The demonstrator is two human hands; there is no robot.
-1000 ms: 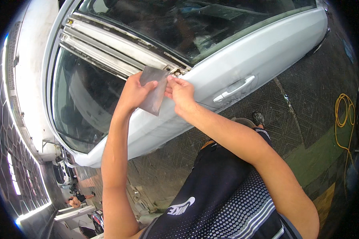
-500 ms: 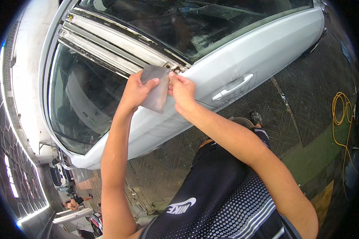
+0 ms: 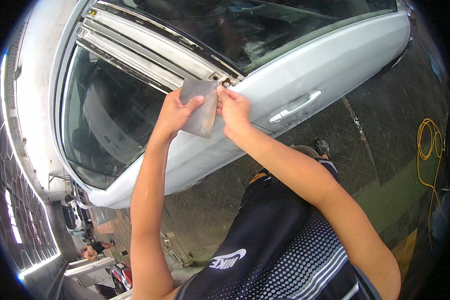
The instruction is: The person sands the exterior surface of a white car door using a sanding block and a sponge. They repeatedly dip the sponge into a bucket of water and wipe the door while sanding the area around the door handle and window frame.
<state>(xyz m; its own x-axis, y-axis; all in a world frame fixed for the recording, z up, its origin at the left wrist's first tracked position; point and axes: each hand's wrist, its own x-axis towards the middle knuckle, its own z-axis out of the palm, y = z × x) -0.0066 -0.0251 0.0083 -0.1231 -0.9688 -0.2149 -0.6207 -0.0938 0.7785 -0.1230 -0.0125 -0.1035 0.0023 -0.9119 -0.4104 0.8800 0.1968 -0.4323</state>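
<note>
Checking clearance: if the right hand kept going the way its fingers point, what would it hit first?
Probably the door pillar trim at the window base, just beyond the right hand; depth is unclear.

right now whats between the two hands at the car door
In the head view, a grey sheet spans between the left hand and right hand, both pinching it against the door.

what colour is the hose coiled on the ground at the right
Yellow: the hose lies in loops on the dark ground, seen in the head view.
</note>
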